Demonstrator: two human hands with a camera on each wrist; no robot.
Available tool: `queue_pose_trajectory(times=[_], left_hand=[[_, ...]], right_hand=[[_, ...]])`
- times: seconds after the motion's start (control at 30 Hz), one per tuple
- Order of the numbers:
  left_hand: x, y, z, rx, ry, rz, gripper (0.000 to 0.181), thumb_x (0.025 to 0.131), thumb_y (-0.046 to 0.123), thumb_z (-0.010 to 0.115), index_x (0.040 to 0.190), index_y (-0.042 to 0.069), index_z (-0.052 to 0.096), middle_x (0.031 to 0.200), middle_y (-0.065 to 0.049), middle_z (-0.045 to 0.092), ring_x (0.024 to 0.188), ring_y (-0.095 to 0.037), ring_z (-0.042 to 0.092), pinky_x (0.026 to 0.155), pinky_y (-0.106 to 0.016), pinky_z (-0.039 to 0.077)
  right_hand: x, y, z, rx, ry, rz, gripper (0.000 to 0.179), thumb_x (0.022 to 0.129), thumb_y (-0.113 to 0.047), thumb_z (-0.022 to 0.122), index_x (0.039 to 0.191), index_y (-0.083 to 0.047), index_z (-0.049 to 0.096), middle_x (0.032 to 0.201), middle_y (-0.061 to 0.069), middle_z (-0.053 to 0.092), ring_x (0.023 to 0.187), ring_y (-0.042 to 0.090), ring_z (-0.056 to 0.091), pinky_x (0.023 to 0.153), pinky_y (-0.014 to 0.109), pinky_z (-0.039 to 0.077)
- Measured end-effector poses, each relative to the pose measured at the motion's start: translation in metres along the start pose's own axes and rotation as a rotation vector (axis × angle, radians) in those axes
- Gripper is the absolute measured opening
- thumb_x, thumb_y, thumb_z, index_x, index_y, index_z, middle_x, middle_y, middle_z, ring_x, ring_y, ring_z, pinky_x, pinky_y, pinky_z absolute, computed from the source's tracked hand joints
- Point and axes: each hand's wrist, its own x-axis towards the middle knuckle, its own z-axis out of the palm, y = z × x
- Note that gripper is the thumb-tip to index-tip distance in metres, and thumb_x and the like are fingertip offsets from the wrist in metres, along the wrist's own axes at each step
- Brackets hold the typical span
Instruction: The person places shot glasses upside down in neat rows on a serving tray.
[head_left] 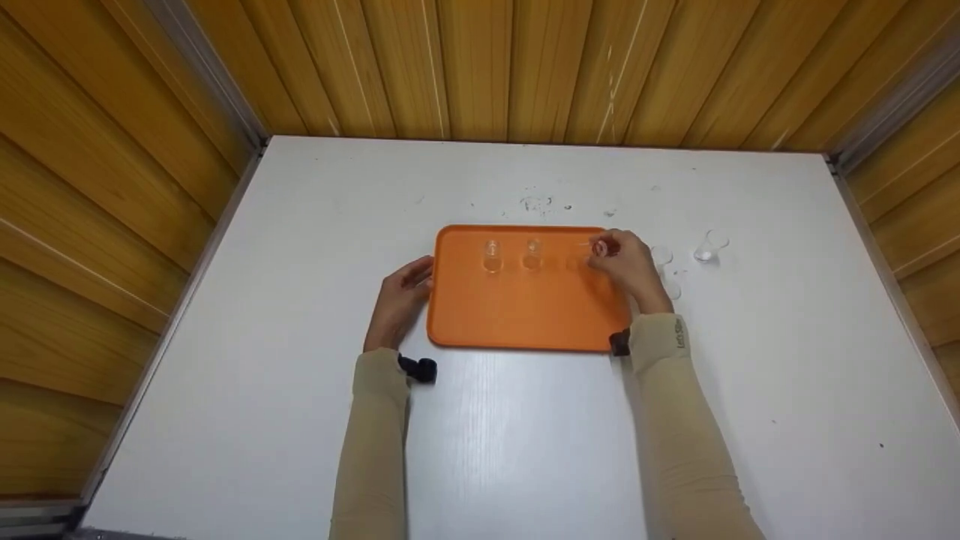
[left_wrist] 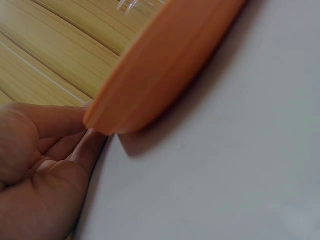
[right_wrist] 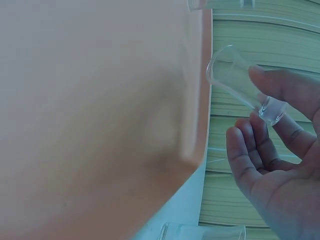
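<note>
My right hand pinches a small clear glass near its thick base, between thumb and fingers. The glass is tilted over the back right part of an orange tray, its wide mouth turned toward the tray. Two more clear glasses, the left glass and the middle glass, stand on the tray along its back side, apparently mouth down. With its fingertips, my left hand touches the tray's left edge; the fingers look loosely bent.
On the white table, right of the tray, stands an upright clear glass. More clear glasses are partly hidden behind my right hand. Wood-patterned walls close off the back and sides. Dark marks dot the tabletop behind the tray.
</note>
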Motion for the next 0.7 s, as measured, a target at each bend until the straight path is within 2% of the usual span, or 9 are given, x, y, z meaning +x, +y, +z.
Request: queue_pose_trajectory(times=[0.2, 0.4, 0.7], left_hand=[[0.001, -0.001, 0.000, -0.001, -0.004, 0.021, 0.042, 0.093, 0.018, 0.064, 0.134, 0.023, 0.056, 0.133, 0.003, 0.058, 0.126, -0.012, 0.052, 0.108, -0.031, 0.042], [0.001, -0.002, 0.001, -0.010, -0.008, 0.016, 0.043, 0.093, 0.018, 0.063, 0.135, 0.024, 0.055, 0.135, 0.003, 0.057, 0.127, -0.014, 0.051, 0.109, -0.033, 0.042], [0.001, -0.002, 0.000, -0.038, -0.015, 0.004, 0.042, 0.093, 0.015, 0.063, 0.134, 0.023, 0.056, 0.134, 0.002, 0.058, 0.127, -0.014, 0.051, 0.109, -0.034, 0.042]], right_hand=[[0.002, 0.000, 0.004, -0.002, -0.006, 0.016, 0.038, 0.086, -0.004, 0.062, 0.124, 0.002, 0.057, 0.122, 0.018, 0.052, 0.105, 0.025, 0.047, 0.091, 0.031, 0.043], [0.004, 0.000, 0.009, -0.005, -0.013, 0.050, 0.037, 0.088, -0.005, 0.063, 0.124, 0.001, 0.056, 0.123, 0.018, 0.046, 0.105, 0.024, 0.043, 0.094, 0.032, 0.043], [0.008, -0.001, 0.014, -0.033, 0.000, 0.058, 0.039, 0.087, -0.008, 0.067, 0.124, 0.002, 0.055, 0.115, 0.016, 0.046, 0.103, 0.025, 0.043, 0.092, 0.033, 0.044]])
